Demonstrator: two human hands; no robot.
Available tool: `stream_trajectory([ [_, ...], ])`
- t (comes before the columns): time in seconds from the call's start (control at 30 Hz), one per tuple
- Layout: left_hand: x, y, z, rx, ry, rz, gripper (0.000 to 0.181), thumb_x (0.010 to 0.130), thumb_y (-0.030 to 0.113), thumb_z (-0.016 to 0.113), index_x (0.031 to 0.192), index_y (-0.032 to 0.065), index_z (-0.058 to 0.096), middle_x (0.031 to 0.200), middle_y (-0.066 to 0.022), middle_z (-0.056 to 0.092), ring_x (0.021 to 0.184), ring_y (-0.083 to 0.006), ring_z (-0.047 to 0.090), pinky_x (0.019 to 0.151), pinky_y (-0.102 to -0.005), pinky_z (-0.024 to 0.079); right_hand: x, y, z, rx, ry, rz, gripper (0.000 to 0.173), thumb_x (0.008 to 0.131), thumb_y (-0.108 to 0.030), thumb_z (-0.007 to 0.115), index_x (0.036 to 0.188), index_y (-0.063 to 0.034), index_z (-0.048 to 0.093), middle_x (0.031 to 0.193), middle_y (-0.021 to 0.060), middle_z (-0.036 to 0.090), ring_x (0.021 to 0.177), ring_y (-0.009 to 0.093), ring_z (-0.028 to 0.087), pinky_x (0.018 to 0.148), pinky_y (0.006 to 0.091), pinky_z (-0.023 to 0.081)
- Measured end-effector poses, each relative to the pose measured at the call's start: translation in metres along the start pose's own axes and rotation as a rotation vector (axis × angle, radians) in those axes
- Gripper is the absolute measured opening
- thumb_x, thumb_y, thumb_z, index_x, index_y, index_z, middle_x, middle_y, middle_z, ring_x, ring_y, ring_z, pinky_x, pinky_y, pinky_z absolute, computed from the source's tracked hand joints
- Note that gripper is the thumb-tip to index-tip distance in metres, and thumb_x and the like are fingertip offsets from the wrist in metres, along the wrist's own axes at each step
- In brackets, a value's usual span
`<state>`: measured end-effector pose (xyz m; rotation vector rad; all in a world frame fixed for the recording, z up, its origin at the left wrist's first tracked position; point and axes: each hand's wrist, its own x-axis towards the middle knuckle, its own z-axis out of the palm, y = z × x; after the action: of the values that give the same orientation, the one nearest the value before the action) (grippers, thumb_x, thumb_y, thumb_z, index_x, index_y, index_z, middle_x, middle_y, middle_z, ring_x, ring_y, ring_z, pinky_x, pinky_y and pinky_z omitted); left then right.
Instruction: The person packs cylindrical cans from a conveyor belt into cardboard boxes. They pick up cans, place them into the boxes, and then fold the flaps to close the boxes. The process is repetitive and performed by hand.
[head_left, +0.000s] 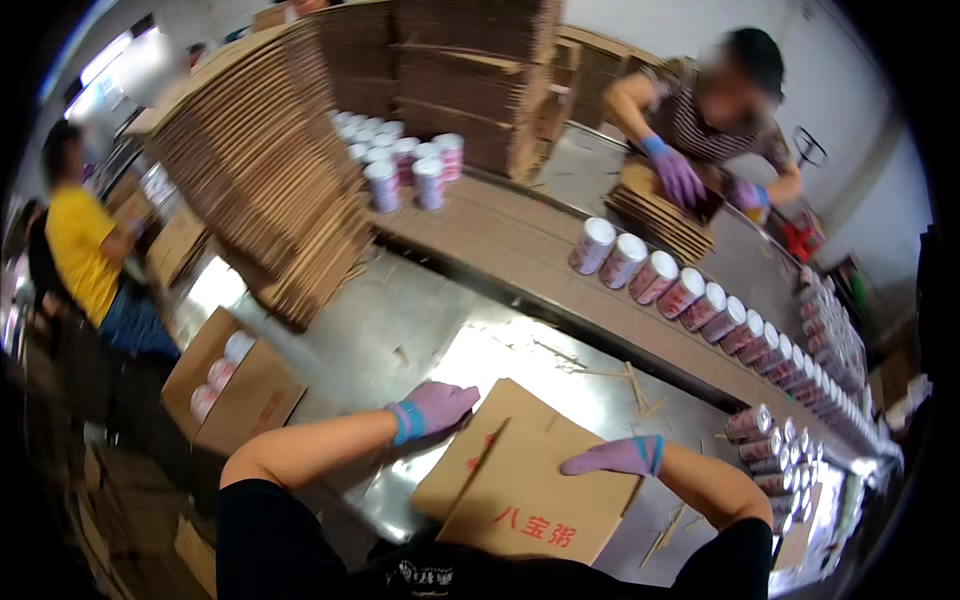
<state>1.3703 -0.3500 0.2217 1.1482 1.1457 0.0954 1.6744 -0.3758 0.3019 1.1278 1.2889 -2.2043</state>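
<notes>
A brown cardboard carton (551, 480) with red printing lies folded mostly flat on the metal table (360, 330), close against my body, its panels slightly apart. My right hand (611, 456), in a purple glove with a blue cuff, lies on the carton's right part, its thumb side over the top face; the fingers' hold underneath cannot be made out. My left hand (439, 409), gloved alike, is at the carton's upper left edge, fingers curled; whether it touches the board or holds anything is unclear.
Flattened cartons (255, 165) are stacked high at the left. Cans (660, 277) line the conveyor belt (495, 225), with more cans (757, 435) at the right. An open carton with cans (255, 397) stands left. A co-worker (682, 172) handles cartons across the belt.
</notes>
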Motion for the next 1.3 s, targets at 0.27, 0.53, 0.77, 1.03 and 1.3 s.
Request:
stream_trajectory([
  [0.27,-0.128,-0.093,0.183,-1.283,-0.242,0.07,0.043,0.1,0.035,0.034,0.122,0.0025,0.051,0.116,-0.0171,0.056,0.105,-0.0272,0.057,0.093,-0.037,0.047,-0.062,-0.09,0.106,-1.145,-0.043,-0.256,0.052,0.092,-0.048,0.053,0.113,-0.0012,0.06,0.101,0.0221,0.063,0.103,0.035,0.059,0.092,0.0377,0.044],
  [0.53,-0.283,-0.143,0.136,-1.216,0.674,0.29,0.041,0.088,0.004,0.049,0.129,0.0009,0.048,0.131,-0.0168,0.053,0.112,-0.0296,0.059,0.1,-0.0444,0.046,-0.027,-0.112,0.23,-1.371,0.254,-1.205,0.029,0.095,-0.033,0.051,0.107,-0.0085,0.062,0.101,0.0104,0.065,0.09,0.027,0.064,0.076,0.0356,0.052],
  [0.77,-0.234,-0.097,0.187,0.53,0.482,0.445,0.055,0.08,0.029,0.065,0.129,0.0077,0.05,0.125,-0.0167,0.053,0.112,-0.0395,0.051,0.096,-0.0531,0.039,-0.041,0.056,0.177,-0.857,0.439,-0.685,0.039,0.089,-0.033,0.056,0.118,-0.0063,0.058,0.117,0.0146,0.059,0.114,0.03,0.054,0.095,0.0387,0.042],
  [1.03,-0.066,-0.055,0.197,1.606,0.317,0.872,0.05,0.079,0.034,0.063,0.122,0.0106,0.056,0.122,-0.0144,0.055,0.112,-0.0356,0.051,0.095,-0.0457,0.042,-0.057,0.228,0.177,-0.921,1.186,-0.08,0.088,0.074,-0.066,0.059,0.142,-0.0136,0.038,0.15,0.0178,0.027,0.136,0.047,0.02,0.103,0.066,0.023],
  [1.3,-0.123,0.089,0.159,0.324,0.021,0.341,0.024,0.087,0.026,0.059,0.092,0.0051,0.067,0.078,-0.0108,0.067,0.075,-0.0246,0.064,0.068,-0.0295,0.05,-0.141,0.239,0.128,-0.106,1.107,-0.87,0.045,0.094,-0.033,0.05,0.13,-0.0061,0.051,0.14,0.014,0.045,0.133,0.032,0.036,0.109,0.0412,0.032],
])
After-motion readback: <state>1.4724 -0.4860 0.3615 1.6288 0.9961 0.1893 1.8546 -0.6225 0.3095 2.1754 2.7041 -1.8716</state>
